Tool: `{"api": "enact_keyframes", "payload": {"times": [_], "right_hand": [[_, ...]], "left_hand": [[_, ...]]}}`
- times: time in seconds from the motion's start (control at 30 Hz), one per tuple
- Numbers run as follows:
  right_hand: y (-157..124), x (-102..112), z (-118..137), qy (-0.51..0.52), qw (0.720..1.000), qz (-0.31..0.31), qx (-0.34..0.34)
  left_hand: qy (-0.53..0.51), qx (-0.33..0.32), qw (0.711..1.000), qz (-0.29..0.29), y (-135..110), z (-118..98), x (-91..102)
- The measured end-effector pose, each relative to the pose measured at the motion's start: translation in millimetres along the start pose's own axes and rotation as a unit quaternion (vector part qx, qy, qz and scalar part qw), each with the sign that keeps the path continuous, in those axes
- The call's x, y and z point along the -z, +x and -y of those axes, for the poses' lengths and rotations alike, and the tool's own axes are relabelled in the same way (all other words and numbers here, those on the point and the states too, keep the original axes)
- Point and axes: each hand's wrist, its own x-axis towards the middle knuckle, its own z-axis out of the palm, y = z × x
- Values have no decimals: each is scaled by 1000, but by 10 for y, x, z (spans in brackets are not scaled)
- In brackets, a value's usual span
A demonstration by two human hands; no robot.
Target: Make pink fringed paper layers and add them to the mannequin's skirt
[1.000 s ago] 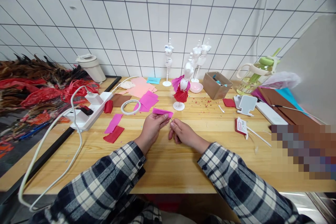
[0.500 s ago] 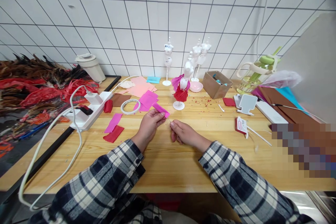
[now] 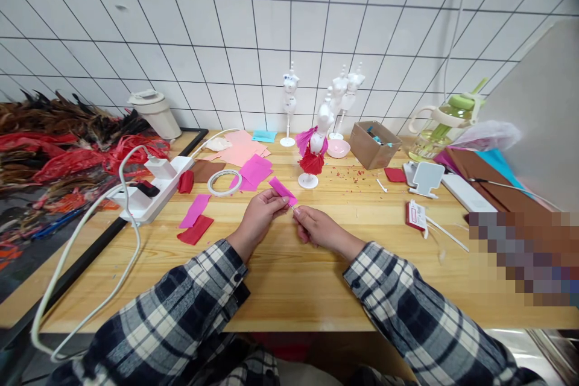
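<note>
Between thumb and fingers, my left hand (image 3: 265,216) pinches a narrow folded strip of magenta crepe paper (image 3: 281,189) above the table. My right hand (image 3: 319,226) is closed right beside the strip's lower end, its fingertips pinching a thin, pale, thread-like piece too small to identify. The two hands almost touch. Just behind them stands a small white mannequin (image 3: 325,114) on a round base, dressed in magenta and red crepe paper. To the left lie magenta paper sheets (image 3: 256,171) and a roll of white tape (image 3: 225,183).
More white mannequins (image 3: 290,102) stand by the wall near a pink bowl (image 3: 339,148) and a cardboard box (image 3: 374,146). A power strip (image 3: 165,193) with cables lies left, by a cup (image 3: 156,114). On the right are a phone stand (image 3: 427,178) and a drink bottle (image 3: 441,126).
The magenta strip has shifted slightly right and now tilts more steeply downward. My right fingertips have come closer to its lower end; the items on the table have stayed put.
</note>
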Motion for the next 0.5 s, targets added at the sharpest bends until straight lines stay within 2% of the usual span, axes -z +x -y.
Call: {"api": "enact_keyframes", "payload": {"times": [0.5], "right_hand": [[-16,18,63,-44,999,-2,19]], "left_hand": [[-24,14,999,-16,0,-27,-1]]}}
